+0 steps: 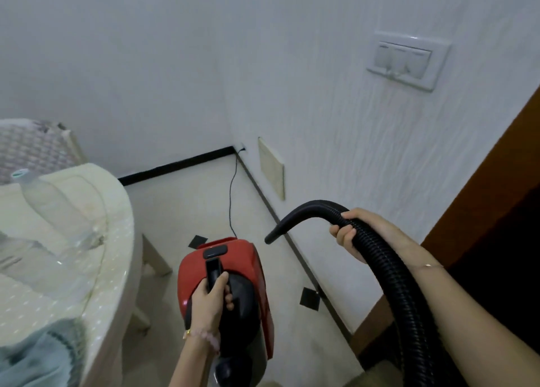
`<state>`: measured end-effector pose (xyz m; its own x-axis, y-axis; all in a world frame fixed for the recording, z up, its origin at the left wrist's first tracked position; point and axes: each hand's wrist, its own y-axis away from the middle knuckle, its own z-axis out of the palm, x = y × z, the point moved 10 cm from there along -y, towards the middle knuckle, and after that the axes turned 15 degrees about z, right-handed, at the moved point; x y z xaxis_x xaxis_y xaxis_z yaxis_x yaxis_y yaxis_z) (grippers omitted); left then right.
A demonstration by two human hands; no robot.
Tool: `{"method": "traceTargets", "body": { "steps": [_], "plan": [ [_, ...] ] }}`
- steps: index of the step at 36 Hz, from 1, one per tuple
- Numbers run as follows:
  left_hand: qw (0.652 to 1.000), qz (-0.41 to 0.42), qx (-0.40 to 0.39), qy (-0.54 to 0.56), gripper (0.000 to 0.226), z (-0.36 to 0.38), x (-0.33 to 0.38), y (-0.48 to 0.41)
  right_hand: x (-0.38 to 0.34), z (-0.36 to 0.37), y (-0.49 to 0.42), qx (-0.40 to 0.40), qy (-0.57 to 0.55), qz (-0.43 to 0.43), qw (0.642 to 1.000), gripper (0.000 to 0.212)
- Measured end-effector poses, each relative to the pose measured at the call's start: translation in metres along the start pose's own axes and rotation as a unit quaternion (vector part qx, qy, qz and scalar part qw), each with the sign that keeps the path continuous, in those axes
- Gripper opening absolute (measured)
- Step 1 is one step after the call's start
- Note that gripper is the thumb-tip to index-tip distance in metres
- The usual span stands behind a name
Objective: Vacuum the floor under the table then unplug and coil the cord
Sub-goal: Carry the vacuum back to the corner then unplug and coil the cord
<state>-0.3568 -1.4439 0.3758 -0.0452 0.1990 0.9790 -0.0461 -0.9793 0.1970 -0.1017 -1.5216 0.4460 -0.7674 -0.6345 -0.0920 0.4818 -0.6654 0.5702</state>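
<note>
Item: red canister vacuum (230, 272), carried by its top handle in the left hand (209, 296), grip closed around it, body apparently lifted to reposition beside the bench (117, 240)
Item: black ribbed hose (377, 255), right hand (359, 231) grip closed near the nozzle end, mouth held off the floor and aimed down
Item: cord (231, 199), running slack from the vacuum's rear across the floor to the wall corner; the plug point is too small to make out
Item: clear bottle (52, 208), lying on the bench
Status, judged: vacuuming under the bench not yet under way

vacuum (233, 258): red-black canister, beside table (117, 240); hose (377, 249): black, ribbed, arched | cord (232, 199): thin, black, running to wall corner
</note>
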Motion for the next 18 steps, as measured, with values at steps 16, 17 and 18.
{"method": "traceTargets", "body": {
  "steps": [16,17,18],
  "plan": [
    [0.991,-0.062,0.115,0.033,0.014,0.004,-0.015,-0.182,-0.165,0.03,-0.172,0.007,0.013,0.131,0.991,0.044],
    [0.991,-0.068,0.114,0.032,0.014,0.006,-0.014,-0.199,-0.177,0.036,-0.186,0.009,0.012,0.138,0.99,0.043],
    [0.99,-0.074,0.113,0.032,0.014,0.007,-0.011,-0.217,-0.189,0.042,-0.2,0.012,0.008,0.145,0.989,0.042]
  ]
}}
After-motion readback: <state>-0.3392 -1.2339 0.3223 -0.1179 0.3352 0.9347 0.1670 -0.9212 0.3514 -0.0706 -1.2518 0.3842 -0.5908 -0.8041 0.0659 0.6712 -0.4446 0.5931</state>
